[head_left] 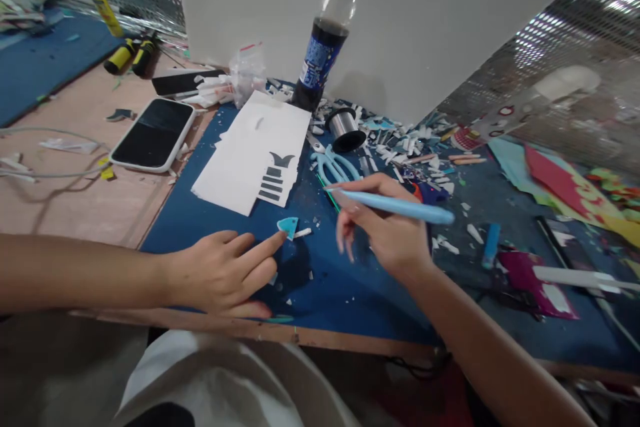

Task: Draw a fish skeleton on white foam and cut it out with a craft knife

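My left hand lies on the blue mat, index finger stretched out and the other fingers loosely bent. Its fingertip presses on a small light-blue piece with a pointed, rounded shape and a dark dot. A narrow white strip pokes out beside that piece. Pinched in my right hand is a light blue pen-shaped tool, its thin tip directed left above the mat. Just beyond, a white sheet carries several dark cut strips and a dark tail-shaped piece.
Blue-handled scissors, a wire spool and a cola bottle stand or lie behind the sheet. White scraps are strewn at the back. A phone rests left; coloured sheets lie right.
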A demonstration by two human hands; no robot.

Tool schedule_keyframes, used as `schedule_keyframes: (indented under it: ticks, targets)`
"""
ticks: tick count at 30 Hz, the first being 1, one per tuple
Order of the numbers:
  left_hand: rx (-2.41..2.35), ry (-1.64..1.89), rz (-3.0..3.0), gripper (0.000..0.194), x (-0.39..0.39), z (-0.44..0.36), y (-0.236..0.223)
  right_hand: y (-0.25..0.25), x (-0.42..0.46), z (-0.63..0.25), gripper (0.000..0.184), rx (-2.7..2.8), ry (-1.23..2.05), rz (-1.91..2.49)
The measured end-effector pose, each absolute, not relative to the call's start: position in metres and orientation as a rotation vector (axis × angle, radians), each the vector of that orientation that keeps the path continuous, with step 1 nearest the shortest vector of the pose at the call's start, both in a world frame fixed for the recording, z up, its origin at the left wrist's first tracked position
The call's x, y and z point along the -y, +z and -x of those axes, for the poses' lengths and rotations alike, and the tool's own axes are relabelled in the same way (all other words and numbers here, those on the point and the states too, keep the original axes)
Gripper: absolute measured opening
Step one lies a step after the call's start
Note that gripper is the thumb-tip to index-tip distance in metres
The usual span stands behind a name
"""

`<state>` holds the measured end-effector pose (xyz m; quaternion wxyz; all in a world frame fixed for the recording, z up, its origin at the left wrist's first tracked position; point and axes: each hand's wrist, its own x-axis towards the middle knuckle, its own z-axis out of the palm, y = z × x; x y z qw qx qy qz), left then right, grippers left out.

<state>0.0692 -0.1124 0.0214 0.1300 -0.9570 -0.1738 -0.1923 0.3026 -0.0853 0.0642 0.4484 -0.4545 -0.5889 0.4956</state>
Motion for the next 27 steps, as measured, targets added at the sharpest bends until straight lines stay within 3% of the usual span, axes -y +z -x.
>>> schedule_keyframes:
  ticks: [5, 10, 27]
  targets:
    - [0.560, -0.496, 2.775, 0.046, 0.114, -0.069, 0.020, 0.034, 0.072, -0.277, 0.025, 1.676, 1.111, 1.052]
    - [0.556, -0.453, 2.791, 0.046, 0.115, -0.069, 0.018, 0.015, 0.077, -0.273, 0.012, 1.849, 0.863, 1.032]
    - [0.540, -0.451, 2.807, 0.037, 0.116, -0.071, 0.021, 0.013, 0.072, -0.270, 0.015, 2.091, 0.612, 0.907]
